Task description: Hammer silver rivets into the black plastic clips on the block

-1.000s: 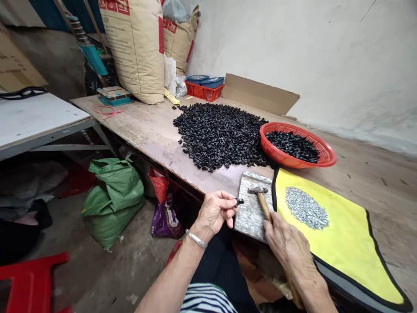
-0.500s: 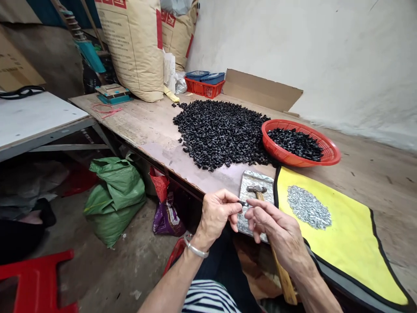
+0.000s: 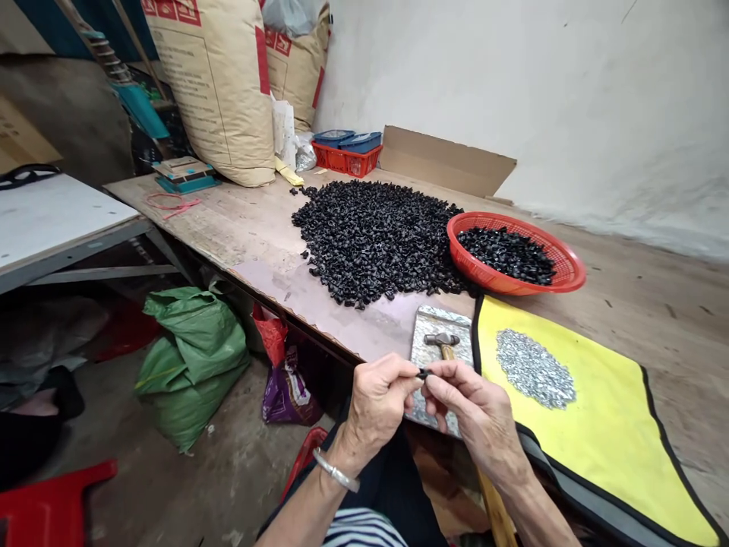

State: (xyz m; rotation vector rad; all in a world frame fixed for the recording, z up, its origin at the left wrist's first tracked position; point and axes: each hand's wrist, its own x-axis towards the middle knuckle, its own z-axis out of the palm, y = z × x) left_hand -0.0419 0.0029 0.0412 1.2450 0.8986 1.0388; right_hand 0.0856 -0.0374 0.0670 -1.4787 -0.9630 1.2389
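Note:
My left hand [image 3: 379, 399] pinches a small black plastic piece [image 3: 422, 374] between thumb and forefinger, over the near table edge. From the other side my right hand [image 3: 470, 403] closes thumb and forefinger against the piece's right end; anything tiny within that pinch is hidden. Behind the hands, a hammer [image 3: 442, 339] rests with its head on a worn metal plate [image 3: 421, 327], its wooden handle running under my right hand. A heap of similar black pieces [image 3: 376, 239] covers the table beyond. To the right, small silvery metal bits [image 3: 535, 368] are piled on a yellow mat [image 3: 604, 425].
A red plastic basket [image 3: 572, 277] of black pieces stands beside the heap. Large sacks [image 3: 213, 91], a red crate [image 3: 347, 158] and a cardboard strip [image 3: 444, 159] are at the back. A green sack [image 3: 190, 365] and red stool [image 3: 51, 501] are on the floor at left.
My right fingertips have come closer to the black piece and now meet it. Both hands sit slightly lower in view, and the whole scene has shifted a little left and down.

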